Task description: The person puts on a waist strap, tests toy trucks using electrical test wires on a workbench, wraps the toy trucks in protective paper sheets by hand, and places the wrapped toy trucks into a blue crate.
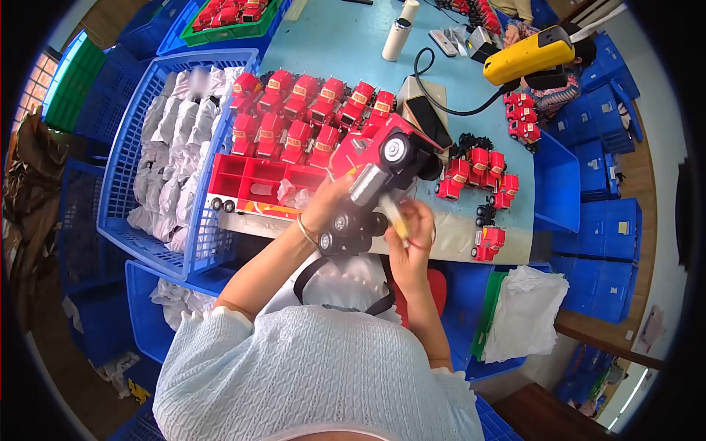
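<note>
A red toy truck (373, 149) with black wheels and a grey chassis is raised above the table's near edge, tilted. My left hand (329, 200) is closed around its side. Against the truck's underside, my right hand (413, 229) pinches a small white-and-yellow tool (398, 218). Motion blurs that tool, so its exact kind is unclear. Behind the truck stand rows of red toy trucks (296, 140). Close to my left forearm lies a long red trailer (254, 187) with open compartments, a crumpled clear plastic piece in one of them.
At left, a blue basket (193, 242) holds rows of white-wrapped items. A white bottle (397, 38), a yellow device (529, 55) and its black cable are at the back. More red trucks (478, 170) stand right. Another person (553, 95) sits across the table. White sheets (523, 312) lie lower right.
</note>
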`<action>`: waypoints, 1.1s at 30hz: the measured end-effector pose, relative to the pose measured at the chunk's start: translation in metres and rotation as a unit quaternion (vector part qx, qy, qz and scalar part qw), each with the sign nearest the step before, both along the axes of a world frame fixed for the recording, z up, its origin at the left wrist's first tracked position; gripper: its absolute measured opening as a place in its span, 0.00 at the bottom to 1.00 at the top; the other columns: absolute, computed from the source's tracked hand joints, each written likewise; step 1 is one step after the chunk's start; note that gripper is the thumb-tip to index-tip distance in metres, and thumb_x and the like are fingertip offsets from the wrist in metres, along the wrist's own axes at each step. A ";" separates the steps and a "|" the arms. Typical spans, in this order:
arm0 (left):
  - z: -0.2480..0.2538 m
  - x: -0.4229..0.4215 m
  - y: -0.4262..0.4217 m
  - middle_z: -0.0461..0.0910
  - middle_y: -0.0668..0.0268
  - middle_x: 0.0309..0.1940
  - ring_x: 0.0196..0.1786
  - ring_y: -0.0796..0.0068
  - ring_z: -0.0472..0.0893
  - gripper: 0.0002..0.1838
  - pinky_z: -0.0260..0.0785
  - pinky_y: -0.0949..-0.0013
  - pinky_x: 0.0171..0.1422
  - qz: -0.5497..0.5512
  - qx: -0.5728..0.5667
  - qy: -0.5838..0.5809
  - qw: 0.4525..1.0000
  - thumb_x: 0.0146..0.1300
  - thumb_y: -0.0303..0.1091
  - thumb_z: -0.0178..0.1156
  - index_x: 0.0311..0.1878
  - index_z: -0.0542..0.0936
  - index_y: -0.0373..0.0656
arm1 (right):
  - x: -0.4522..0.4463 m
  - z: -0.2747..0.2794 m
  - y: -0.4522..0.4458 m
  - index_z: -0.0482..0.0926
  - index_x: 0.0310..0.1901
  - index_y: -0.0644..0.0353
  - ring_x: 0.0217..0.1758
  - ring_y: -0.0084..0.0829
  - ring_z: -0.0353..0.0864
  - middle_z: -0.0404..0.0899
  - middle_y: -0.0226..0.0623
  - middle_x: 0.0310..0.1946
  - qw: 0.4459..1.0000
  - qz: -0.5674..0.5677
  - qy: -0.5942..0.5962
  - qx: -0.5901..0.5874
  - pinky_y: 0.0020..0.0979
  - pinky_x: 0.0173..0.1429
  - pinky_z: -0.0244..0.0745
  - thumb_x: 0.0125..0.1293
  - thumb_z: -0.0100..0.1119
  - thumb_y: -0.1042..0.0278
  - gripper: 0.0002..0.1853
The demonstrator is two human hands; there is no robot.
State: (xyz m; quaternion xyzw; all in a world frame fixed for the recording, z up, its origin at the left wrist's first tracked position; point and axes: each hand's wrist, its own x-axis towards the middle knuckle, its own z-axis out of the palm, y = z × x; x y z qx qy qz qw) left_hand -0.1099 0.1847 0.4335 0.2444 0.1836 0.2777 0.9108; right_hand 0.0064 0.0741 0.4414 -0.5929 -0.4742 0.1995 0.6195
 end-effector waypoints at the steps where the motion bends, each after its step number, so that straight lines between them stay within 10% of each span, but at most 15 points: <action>1: -0.001 -0.002 0.002 0.74 0.58 0.47 0.45 0.66 0.78 0.34 0.75 0.63 0.45 0.007 0.027 -0.001 1.000 0.53 0.50 0.61 0.58 0.65 0.39 | 0.005 0.001 -0.009 0.69 0.45 0.67 0.32 0.24 0.74 0.73 0.37 0.32 0.994 0.046 -0.068 -0.068 0.22 0.38 0.69 0.57 0.54 0.80 0.14; 5: -0.020 -0.008 0.009 0.73 0.56 0.50 0.49 0.64 0.77 0.40 0.74 0.63 0.50 0.011 0.090 -0.020 0.996 0.49 0.54 0.63 0.59 0.64 0.37 | 0.016 -0.004 -0.035 0.66 0.48 0.67 0.36 0.23 0.73 0.72 0.37 0.35 0.929 0.227 -0.170 -0.238 0.22 0.41 0.69 0.57 0.51 0.82 0.16; 12: -0.023 -0.013 0.010 0.68 0.52 0.57 0.55 0.62 0.74 0.45 0.72 0.63 0.54 0.027 0.124 -0.034 0.991 0.47 0.58 0.62 0.62 0.62 0.36 | 0.006 0.038 -0.036 0.66 0.49 0.66 0.32 0.21 0.73 0.73 0.34 0.31 0.928 0.185 0.279 -0.166 0.23 0.38 0.69 0.60 0.50 0.81 0.15; 17: -0.034 -0.015 0.010 0.71 0.54 0.54 0.52 0.62 0.75 0.42 0.74 0.63 0.52 -0.010 0.069 0.022 0.997 0.49 0.59 0.59 0.60 0.64 0.38 | 0.015 0.042 -0.021 0.68 0.48 0.65 0.31 0.21 0.74 0.73 0.33 0.32 0.925 0.187 0.324 -0.066 0.21 0.37 0.68 0.61 0.54 0.79 0.14; 20: -0.028 -0.011 0.000 0.74 0.55 0.50 0.49 0.63 0.77 0.39 0.75 0.63 0.50 -0.018 -0.009 0.021 1.000 0.50 0.59 0.58 0.59 0.67 0.39 | 0.015 0.045 0.002 0.72 0.44 0.66 0.31 0.21 0.74 0.74 0.35 0.31 0.993 0.107 0.025 -0.037 0.21 0.37 0.68 0.60 0.58 0.75 0.11; 33: -0.007 0.010 -0.016 0.75 0.62 0.43 0.42 0.70 0.78 0.31 0.74 0.66 0.45 0.009 -0.076 -0.011 0.997 0.55 0.55 0.58 0.55 0.68 0.43 | 0.017 0.012 0.033 0.76 0.40 0.68 0.30 0.31 0.74 0.75 0.38 0.30 0.953 -0.031 -0.257 0.157 0.28 0.33 0.68 0.56 0.61 0.75 0.10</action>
